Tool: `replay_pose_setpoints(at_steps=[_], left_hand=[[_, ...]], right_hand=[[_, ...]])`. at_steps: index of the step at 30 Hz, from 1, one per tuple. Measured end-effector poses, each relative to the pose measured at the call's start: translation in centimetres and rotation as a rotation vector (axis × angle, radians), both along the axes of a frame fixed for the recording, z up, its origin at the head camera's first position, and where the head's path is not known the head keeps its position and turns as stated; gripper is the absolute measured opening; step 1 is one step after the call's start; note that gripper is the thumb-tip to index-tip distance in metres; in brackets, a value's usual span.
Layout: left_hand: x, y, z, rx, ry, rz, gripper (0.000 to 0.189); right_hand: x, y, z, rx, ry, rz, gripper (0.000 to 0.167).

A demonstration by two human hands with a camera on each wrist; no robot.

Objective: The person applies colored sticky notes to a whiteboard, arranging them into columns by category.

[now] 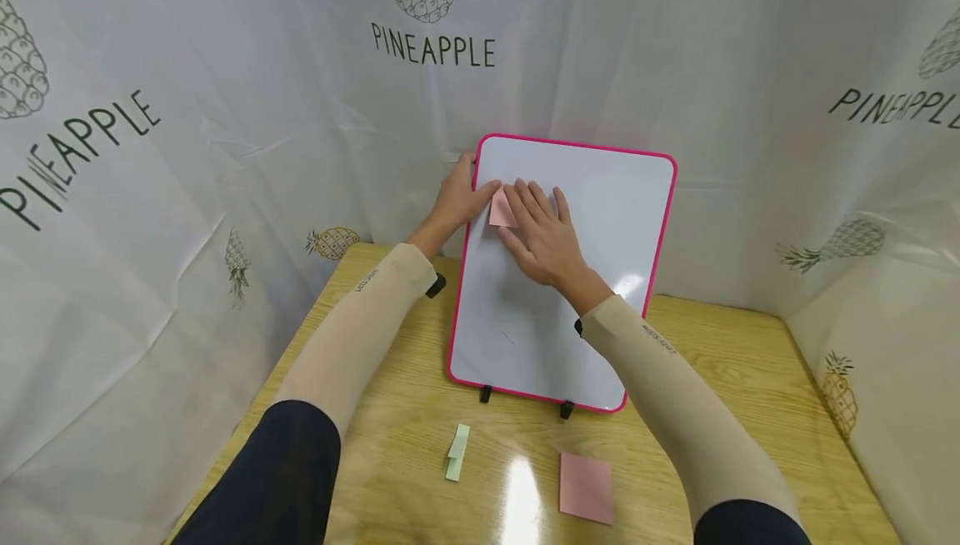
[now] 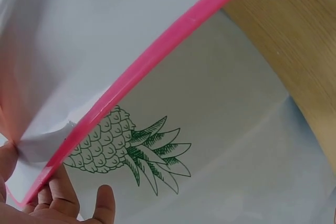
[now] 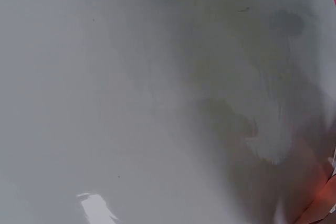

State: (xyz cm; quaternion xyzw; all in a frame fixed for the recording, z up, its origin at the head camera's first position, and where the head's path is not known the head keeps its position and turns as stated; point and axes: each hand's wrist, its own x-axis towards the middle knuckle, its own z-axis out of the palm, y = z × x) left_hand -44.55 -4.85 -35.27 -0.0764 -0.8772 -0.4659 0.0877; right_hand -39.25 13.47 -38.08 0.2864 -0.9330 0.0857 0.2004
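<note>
Small pink square sticky note (image 1: 501, 210) on upright pink-framed whiteboard (image 1: 600, 278), near its upper left corner, under flat, straight fingers of right hand (image 1: 543, 237). Left hand (image 1: 457, 199) curled round frame's left edge, thumb touching note. Bare board below and rightward. "PINEAPPLE" printed on white curtain (image 1: 225, 112).

The board (image 1: 570, 295) is seen as smooth and shiny, with a pink plastic rim. The table (image 1: 720, 345) is glossy wood. The pink note (image 1: 501, 210) is matt paper. The backdrop (image 1: 225, 112) is creased cloth.
</note>
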Motion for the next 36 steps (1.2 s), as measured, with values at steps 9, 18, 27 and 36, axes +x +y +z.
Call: replay_pose_setpoints(at_steps=[9, 18, 27, 36], left_hand=[[0.0, 0.0, 0.6, -0.007, -0.001, -0.003, 0.066], [0.0, -0.1, 0.5, 0.011, 0.000, -0.003, 0.064], [0.4, 0.1, 0.1, 0.020, 0.013, -0.006, 0.064], [1.8, -1.9, -2.6, 0.019, 0.031, -0.022, 0.059]], right_hand=[[0.1, 0.7, 0.1, 0.103, -0.048, -0.057, 0.071], [0.5, 1.5, 0.0, 0.053, -0.062, -0.070, 0.081], [1.3, 2.5, -0.4, -0.025, -0.032, -0.053, 0.080], [3.6, 3.5, -1.8, -0.027, 0.062, 0.031, 0.075]])
